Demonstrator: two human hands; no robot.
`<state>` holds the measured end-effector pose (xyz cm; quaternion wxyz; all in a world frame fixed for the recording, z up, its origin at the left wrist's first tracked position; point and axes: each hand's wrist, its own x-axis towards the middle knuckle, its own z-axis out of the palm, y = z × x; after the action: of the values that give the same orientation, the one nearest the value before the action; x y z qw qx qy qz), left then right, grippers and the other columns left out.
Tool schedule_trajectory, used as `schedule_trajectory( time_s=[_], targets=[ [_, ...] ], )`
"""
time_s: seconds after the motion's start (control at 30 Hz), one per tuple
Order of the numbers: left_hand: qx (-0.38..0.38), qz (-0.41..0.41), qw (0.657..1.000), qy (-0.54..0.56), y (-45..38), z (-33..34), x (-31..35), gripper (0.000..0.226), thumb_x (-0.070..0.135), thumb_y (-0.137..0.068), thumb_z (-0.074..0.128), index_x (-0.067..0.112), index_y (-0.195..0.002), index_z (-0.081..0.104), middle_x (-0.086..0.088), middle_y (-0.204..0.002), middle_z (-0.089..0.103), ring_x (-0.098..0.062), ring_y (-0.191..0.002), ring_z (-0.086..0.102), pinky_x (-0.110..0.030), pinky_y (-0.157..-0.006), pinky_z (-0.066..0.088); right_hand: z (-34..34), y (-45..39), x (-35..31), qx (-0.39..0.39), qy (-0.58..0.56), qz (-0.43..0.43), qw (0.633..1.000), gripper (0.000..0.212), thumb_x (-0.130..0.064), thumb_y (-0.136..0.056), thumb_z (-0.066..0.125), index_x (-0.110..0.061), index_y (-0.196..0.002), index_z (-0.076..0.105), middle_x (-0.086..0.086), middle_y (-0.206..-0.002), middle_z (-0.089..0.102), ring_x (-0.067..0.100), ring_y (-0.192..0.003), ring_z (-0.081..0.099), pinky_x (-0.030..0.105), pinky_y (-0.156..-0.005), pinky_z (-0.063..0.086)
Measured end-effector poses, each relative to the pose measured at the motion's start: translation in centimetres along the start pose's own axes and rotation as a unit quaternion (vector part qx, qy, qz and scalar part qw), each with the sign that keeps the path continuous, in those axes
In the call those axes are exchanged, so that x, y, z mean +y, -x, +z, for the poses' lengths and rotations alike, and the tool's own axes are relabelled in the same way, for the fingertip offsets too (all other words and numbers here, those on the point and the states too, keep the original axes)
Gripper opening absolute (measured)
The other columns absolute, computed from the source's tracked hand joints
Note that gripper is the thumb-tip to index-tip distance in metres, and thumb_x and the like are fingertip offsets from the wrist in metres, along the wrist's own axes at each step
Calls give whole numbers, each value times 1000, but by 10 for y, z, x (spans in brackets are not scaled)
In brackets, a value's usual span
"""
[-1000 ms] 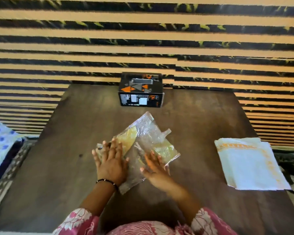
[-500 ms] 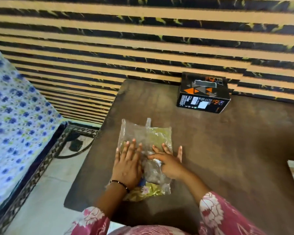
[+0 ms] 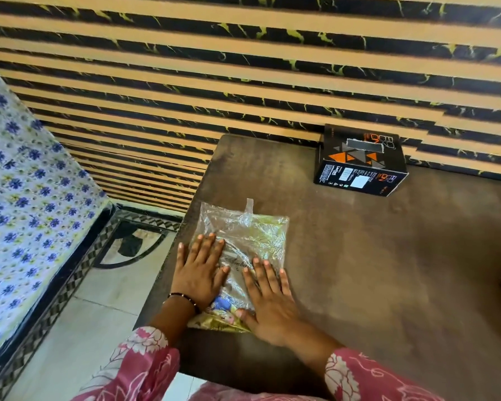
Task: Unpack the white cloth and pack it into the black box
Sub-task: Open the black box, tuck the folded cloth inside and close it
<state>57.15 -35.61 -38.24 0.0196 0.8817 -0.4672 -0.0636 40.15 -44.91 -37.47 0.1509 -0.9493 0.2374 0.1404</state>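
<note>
Your left hand and right hand are both bare, with no gloves and no rings that can be made out. The nails are short and plain. On your left wrist you wear a thin black bracelet of small dark beads, one strand, sitting just above the hand. Both forearms are uncovered up to loose sleeves. Your left sleeve is pink-red cloth printed with large white flowers and pale leaf outlines. Your right sleeve is the same fabric, with white blossoms and thin white line-drawn petals on pink-red.
</note>
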Motion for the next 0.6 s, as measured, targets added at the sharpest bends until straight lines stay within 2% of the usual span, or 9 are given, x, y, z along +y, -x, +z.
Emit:
schedule_trajectory(
  time_s=[0.07, 0.13, 0.17, 0.23, 0.27, 0.33, 0.37, 0.43, 0.6],
  targets=[
    [-6, -3, 1000, -9, 1, -1, 1, 71, 63, -83, -7, 29, -145, 2, 3, -157, 5, -20, -142, -9, -43, -106, -27, -8, 2, 3, -11, -24, -18, 999, 83, -66, -81, 30, -26, -145, -4, 9, -157, 10, 24, -142, -6, 45, -108, -11],
    [-2, 0, 1000, -8, 1, -5, 4, 77, 66, -81, -10, 28, -145, 9, 2, -157, 8, -21, -142, -9, -44, -107, -26, -14, 7, 12, 41, -88, -39, 995, 80, -72, -81, 21, -34, -141, -15, -4, -155, -14, 14, -141, -25, 36, -105, -28],
    [7, 0, 1000, -2, 1, -9, 6, 81, 67, -80, -11, 28, -145, 14, 0, -157, 11, -21, -142, -7, -45, -109, -24, -18, 11, 18, 57, -129, -36, 989, 83, -76, -76, 13, -35, -142, -13, -10, -152, -18, 11, -140, -26, 31, -106, -29],
    [28, -5, 999, 17, -2, -21, 15, 86, 68, -79, -12, 25, -145, 23, -4, -156, 17, -25, -144, 0, -48, -113, -15, -30, 21, 38, 88, -187, -18, 978, 88, -77, -68, 3, -33, -145, -4, -16, -150, -13, 6, -140, -20, 28, -111, -21],
    [39, -6, 999, 32, -5, -29, 24, 87, 69, -79, -9, 22, -144, 24, -5, -156, 18, -26, -144, 3, -48, -114, -10, -37, 25, 51, 103, -214, -8, 971, 89, -78, -69, 4, -32, -146, 0, -17, -150, -9, 5, -140, -16, 28, -112, -15],
    [57, -8, 995, 80, -15, -41, 45, 84, 69, -81, 0, 19, -144, 27, -6, -156, 19, -27, -145, 7, -47, -116, -1, -53, 33, 74, 120, -273, 18, 954, 81, -70, -80, 26, -27, -146, 7, -18, -149, 1, 5, -141, -4, 26, -112, -6],
    [67, -5, 991, 114, -23, -47, 60, 85, 69, -82, 2, 17, -142, 30, -8, -155, 22, -27, -144, 10, -48, -117, 5, -62, 36, 88, 126, -302, 37, 944, 73, -58, -87, 38, -26, -146, 11, -16, -149, 7, 4, -139, 1, 23, -111, -3],
    [85, 3, 978, 188, -43, -55, 92, 85, 69, -82, 9, 12, -139, 37, -11, -152, 29, -29, -143, 18, -47, -117, 16, -81, 41, 117, 146, -341, 84, 925, 63, -40, -91, 47, -27, -146, 18, -8, -153, 18, 3, -138, 9, 21, -108, 6],
    [54, 3, 924, 378, -100, -76, 177, 59, 42, -93, 42, 9, -141, 32, -10, -153, 26, -20, -143, 18, -26, -112, 14, -123, 44, 193, 198, -423, 188, 864, 58, -39, -90, 51, -32, -143, 27, -1, -152, 32, 17, -139, 30, 27, -107, 25]
  ],
)
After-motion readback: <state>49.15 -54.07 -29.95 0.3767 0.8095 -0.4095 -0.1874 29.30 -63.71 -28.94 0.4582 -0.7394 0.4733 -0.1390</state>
